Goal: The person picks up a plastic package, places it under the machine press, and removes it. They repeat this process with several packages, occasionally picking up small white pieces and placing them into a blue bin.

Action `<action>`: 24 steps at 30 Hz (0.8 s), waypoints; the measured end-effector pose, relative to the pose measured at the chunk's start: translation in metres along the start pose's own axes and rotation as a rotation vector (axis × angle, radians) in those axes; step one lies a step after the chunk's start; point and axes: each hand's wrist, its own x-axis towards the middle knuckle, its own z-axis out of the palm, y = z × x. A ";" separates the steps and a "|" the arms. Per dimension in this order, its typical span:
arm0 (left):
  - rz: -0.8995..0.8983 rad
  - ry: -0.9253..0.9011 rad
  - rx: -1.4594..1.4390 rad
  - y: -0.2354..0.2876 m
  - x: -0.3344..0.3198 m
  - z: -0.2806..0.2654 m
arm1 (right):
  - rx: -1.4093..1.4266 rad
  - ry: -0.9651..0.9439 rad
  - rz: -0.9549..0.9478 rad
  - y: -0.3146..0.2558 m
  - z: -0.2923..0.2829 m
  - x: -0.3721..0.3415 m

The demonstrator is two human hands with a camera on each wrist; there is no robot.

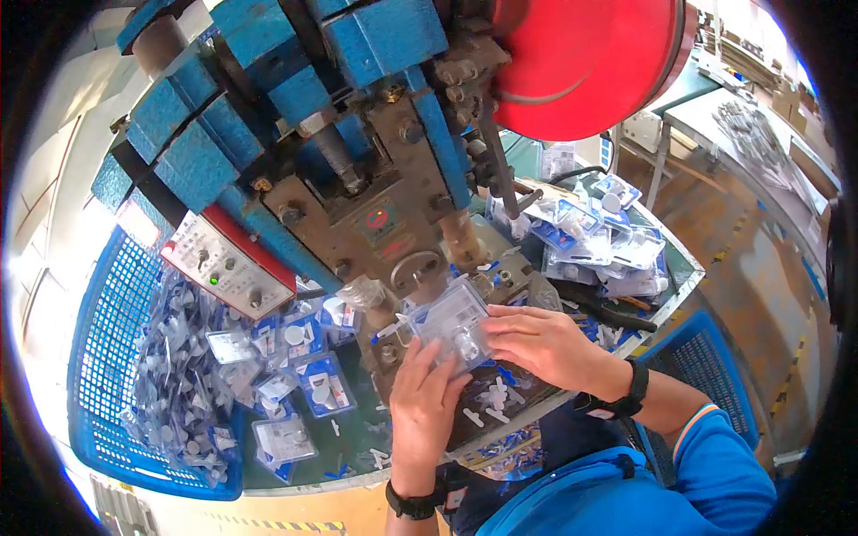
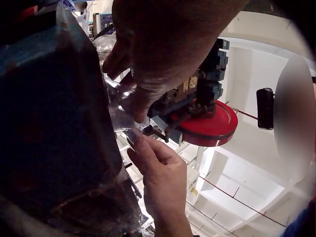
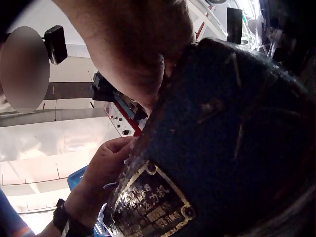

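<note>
A clear plastic package (image 1: pixel 450 323) with a printed card lies tilted at the front of the press's lower part (image 1: pixel 416 268). The left hand (image 1: pixel 422 406) grips its lower left edge, and the right hand (image 1: pixel 547 347) pinches its right side. In the left wrist view, the left hand (image 2: pixel 160 54) reaches down to clear plastic (image 2: pixel 120 118), with the right hand (image 2: pixel 165 180) pinching from below. A dark blue machine body (image 3: pixel 232 133) hides much of the right wrist view; beside it show the right hand (image 3: pixel 133 54) and the left hand (image 3: pixel 106 160).
A blue basket (image 1: pixel 94 357) of clear packages stands at the left. Blue-and-white packages (image 1: pixel 323 384) lie beside it, with more piled (image 1: pixel 608 237) at the right. White and blue plastic scraps (image 1: pixel 496 397) litter the front. A red wheel (image 1: pixel 585 62) and control box (image 1: pixel 228 263) flank the press.
</note>
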 end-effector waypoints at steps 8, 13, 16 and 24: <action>-0.004 -0.008 0.003 0.002 0.002 -0.001 | -0.007 -0.006 0.007 0.000 0.000 0.000; 0.004 -0.011 0.009 0.002 0.002 -0.002 | 0.005 -0.003 0.011 0.000 0.001 -0.001; -0.002 -0.007 0.007 0.003 0.001 -0.002 | -0.014 -0.043 -0.015 0.003 0.001 -0.003; 0.058 0.059 0.071 0.008 0.007 -0.007 | -0.099 -0.015 -0.053 -0.004 -0.006 0.008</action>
